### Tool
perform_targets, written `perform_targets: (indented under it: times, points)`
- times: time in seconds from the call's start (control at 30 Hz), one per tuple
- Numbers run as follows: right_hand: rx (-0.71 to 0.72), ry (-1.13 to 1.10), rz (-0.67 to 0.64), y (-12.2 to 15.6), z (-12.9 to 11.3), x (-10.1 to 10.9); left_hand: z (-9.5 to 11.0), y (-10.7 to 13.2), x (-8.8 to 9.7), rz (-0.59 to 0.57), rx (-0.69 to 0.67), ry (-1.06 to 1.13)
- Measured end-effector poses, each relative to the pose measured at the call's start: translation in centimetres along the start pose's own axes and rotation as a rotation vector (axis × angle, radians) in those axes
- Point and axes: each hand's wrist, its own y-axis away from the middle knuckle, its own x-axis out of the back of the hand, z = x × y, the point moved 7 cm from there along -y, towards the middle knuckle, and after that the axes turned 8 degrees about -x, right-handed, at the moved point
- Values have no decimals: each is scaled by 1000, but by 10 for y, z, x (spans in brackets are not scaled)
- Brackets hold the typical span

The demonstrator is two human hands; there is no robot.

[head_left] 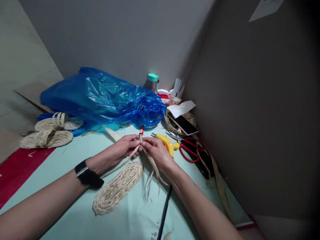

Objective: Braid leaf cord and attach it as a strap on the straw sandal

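Note:
My left hand [125, 146] and my right hand [156, 150] meet above the pale green table [75, 156], both pinching a braid of straw strands [141, 142]. The braid's far end is bound with red [142, 129]. Loose strand ends [152, 173] hang down from my right hand. Below my hands lies an oval woven straw sole [117, 188], flat on the table. A black watch [88, 175] sits on my left wrist.
A blue plastic bag [105, 96] fills the back. Two finished straw sandals [48, 131] lie at the left. A yellow glue gun [168, 143], red scissors [190, 148], a phone [183, 124] on a basket, a bottle [152, 81] and a black cord [163, 210] crowd the right by the wall.

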Motion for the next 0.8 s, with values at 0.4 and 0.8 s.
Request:
perform_targets:
  times: [0.4,0.8]
  points:
    - [5,825,162,25,-26,5,-13,8,6,120,53,-30]
    - [157,992,92,40,-35,-28,-15,12,4,134,24,15]
